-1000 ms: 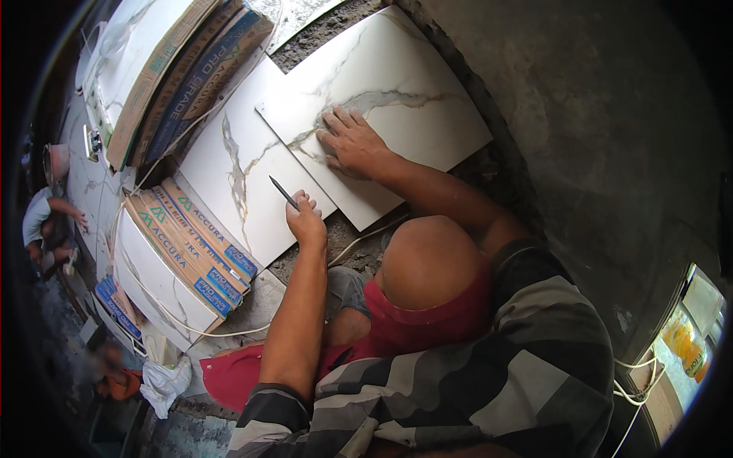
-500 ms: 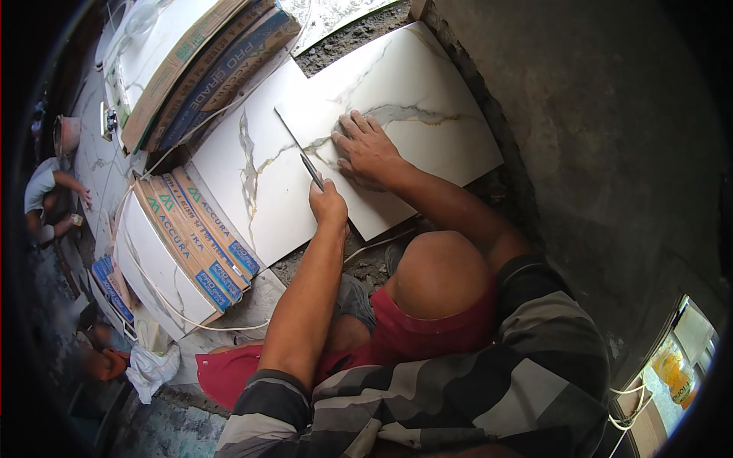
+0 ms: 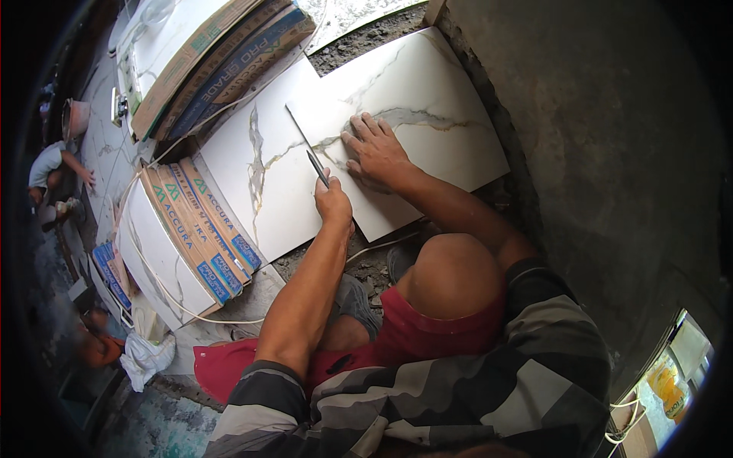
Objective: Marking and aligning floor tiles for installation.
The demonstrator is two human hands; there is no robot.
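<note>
Wearer's hands (image 3: 379, 157): two. Dark pen (image 3: 317, 166): one. Overlapping veined tiles (image 3: 427, 156): two. Large boxed stacks (image 3: 200, 233): two. White sack (image 3: 146, 360): one.

Lower cartons (image 3: 200, 221): printed lettering (image 3: 179, 227), green emblems (image 3: 172, 191); upper carton (image 3: 229, 82) (blue): lettering too.

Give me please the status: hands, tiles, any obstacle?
Left hand gripping pen or pencil near edge of top tile. Right hand spread on it. Top tile overlaps lower tile. Nearby: white cord, left side.

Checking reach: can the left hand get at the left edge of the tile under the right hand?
Looks like yes: the left hand, gripping a dark pen-like tool, is beside that edge of the tile, with nothing visible between them. The right hand rests farther over, leaving the edge free.
</note>
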